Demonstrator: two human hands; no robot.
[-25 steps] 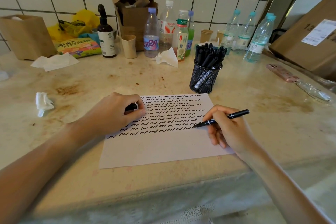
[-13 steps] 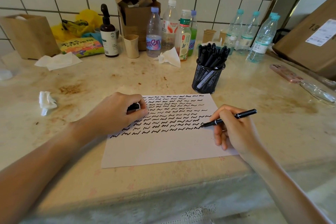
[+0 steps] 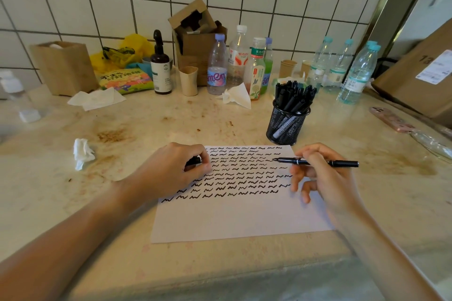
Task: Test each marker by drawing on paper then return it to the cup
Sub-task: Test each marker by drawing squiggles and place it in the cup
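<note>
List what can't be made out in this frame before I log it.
- Head view: the black piece in the left hand is mostly hidden inside the grip; probably the cap, unconfirmed.
- Whether the marker tip touches the paper: unclear from this angle.
- Markers in the mesh cup overlap, so no count is possible.
- Bottle label print: too small.
- Cardboard box at right: cut off by the frame edge.

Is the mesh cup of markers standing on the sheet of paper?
No, the mesh cup stands on the bare counter just beyond the far right corner of the paper.
</note>
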